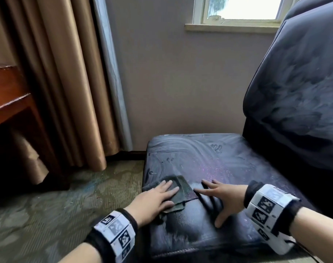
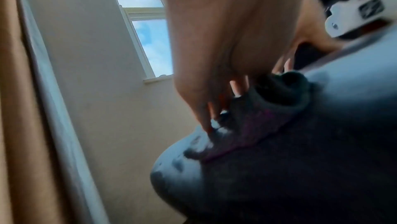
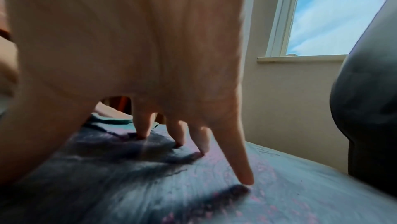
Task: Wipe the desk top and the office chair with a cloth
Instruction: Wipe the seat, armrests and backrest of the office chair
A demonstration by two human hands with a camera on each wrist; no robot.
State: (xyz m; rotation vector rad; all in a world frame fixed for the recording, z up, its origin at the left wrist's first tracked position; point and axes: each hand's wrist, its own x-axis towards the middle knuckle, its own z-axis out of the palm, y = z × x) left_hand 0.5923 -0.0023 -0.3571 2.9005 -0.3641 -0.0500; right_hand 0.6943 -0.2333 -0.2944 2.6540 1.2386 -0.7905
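Note:
A dark, dusty chair seat fills the lower middle of the head view, its backrest rising at right. A dark green folded cloth lies on the seat's front left part. My left hand lies flat on the cloth with straight fingers, and the left wrist view shows the cloth bunched under the fingers. My right hand rests spread on the bare seat just right of the cloth, fingertips touching the dusty seat.
A brown wooden desk stands at far left. Tan curtains hang beside it. The wall and a window are behind the chair. Patterned carpet covers the floor left of the seat.

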